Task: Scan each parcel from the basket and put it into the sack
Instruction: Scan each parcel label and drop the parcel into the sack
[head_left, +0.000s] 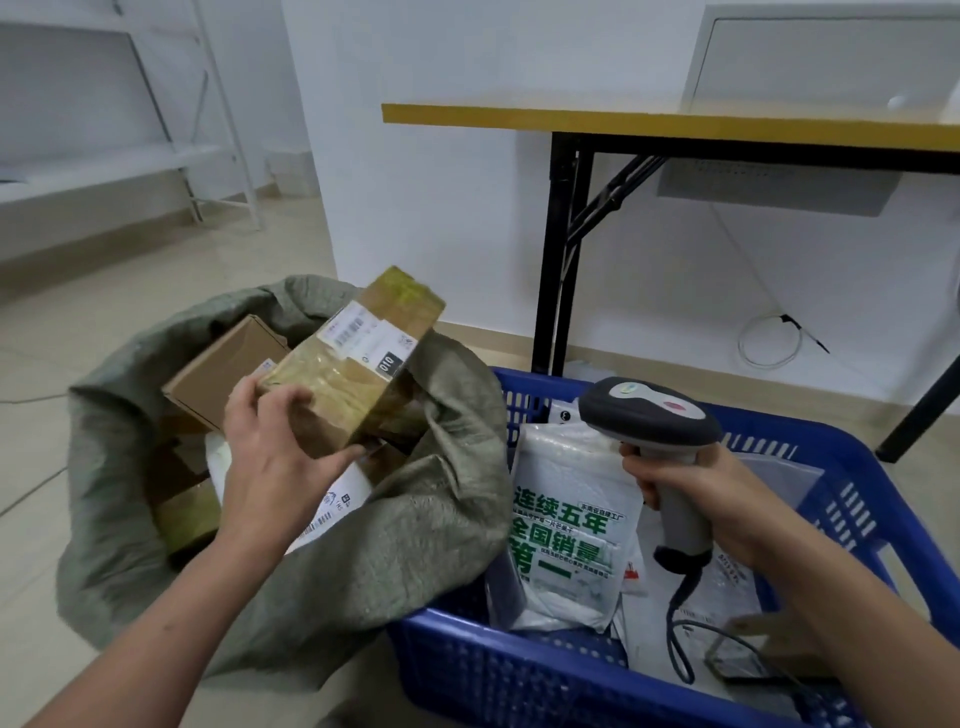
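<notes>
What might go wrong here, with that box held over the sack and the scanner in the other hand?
1. The left hand grips the taped box by one end only, over the sack; it may slip and drop hard onto the brown box inside.
2. The sack's rim sags, so the taped box might catch on it.
3. The cable of the scanner trails into the basket beside the white mailer and may snag when the right hand moves.

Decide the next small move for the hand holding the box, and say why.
Probably the left hand lowers the box and lets it go into the sack. It grips the box above the open sack, while the right hand holds the scanner over the basket, so scanning looks done.
</notes>
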